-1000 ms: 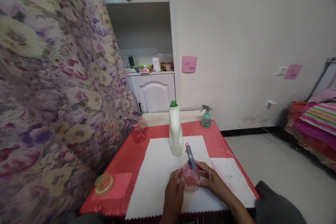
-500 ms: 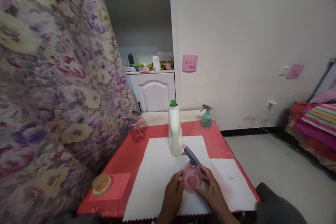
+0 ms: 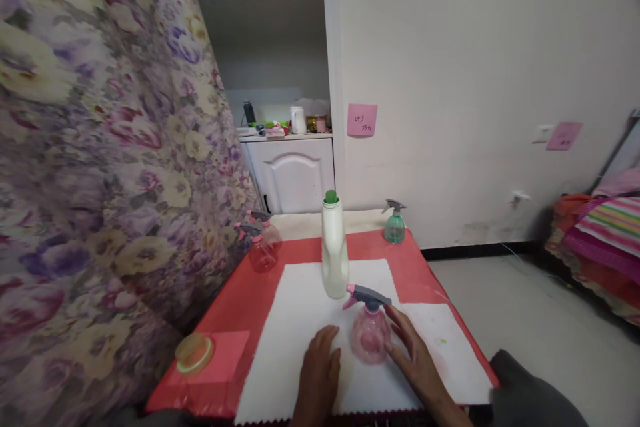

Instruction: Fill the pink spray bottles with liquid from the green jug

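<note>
A clear pink spray bottle (image 3: 370, 339) with a grey and pink trigger head stands upright on the white cloth in front of me. My right hand (image 3: 416, 355) is at its right side, fingers apart, with fingertips at the head and body; whether they touch it I cannot tell. To the left of the bottle, my left hand (image 3: 320, 367) is open over the cloth, apart from it and holding nothing. Just behind stands a tall pale jug-like bottle (image 3: 334, 257) with a green piece in its mouth.
Pink spray bottles (image 3: 263, 255) stand at the table's back left, and a green spray bottle (image 3: 395, 229) at its back right. A round lidded container (image 3: 194, 352) sits front left. A stained white sheet (image 3: 450, 340) lies at the right. A floral curtain (image 3: 125, 213) hangs along the left.
My left hand has let go of the pink spray bottle and drawn back to the left. The bottle has turned from tilted to upright, slightly further right, and my right hand's grip has loosened.
</note>
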`<state>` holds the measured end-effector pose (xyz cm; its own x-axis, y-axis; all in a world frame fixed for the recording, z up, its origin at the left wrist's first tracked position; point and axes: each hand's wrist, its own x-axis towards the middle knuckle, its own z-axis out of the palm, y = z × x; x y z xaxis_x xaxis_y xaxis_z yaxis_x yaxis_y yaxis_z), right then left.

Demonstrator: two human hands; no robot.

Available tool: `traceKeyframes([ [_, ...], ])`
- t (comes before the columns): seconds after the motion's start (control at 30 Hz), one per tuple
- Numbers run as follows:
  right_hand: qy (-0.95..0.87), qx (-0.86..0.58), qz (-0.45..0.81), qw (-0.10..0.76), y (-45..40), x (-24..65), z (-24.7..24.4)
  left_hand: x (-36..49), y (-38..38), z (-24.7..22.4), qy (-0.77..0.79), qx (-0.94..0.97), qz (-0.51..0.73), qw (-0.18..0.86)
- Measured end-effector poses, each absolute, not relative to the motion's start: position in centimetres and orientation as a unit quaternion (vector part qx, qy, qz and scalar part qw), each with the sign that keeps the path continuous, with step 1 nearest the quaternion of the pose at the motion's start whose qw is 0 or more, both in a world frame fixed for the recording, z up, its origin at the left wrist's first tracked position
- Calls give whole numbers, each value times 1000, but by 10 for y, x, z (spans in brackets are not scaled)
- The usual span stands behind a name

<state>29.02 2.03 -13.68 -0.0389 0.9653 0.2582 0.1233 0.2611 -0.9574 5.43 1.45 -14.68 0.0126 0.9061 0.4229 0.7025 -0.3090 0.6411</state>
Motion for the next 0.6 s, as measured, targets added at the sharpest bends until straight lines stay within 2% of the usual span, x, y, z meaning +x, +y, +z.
traceKeyframes([
  [0.1,-593,-498,375,510,14,273,-139,32,34,-155,597,749,287,-19],
  [0.23,-592,-532,324,511,12,253,-143,21,45,-160,597,775,168,-122],
  [0.6,-585,-486,420,495,24,272,-138,14,46,-166,549,783,193,-218],
])
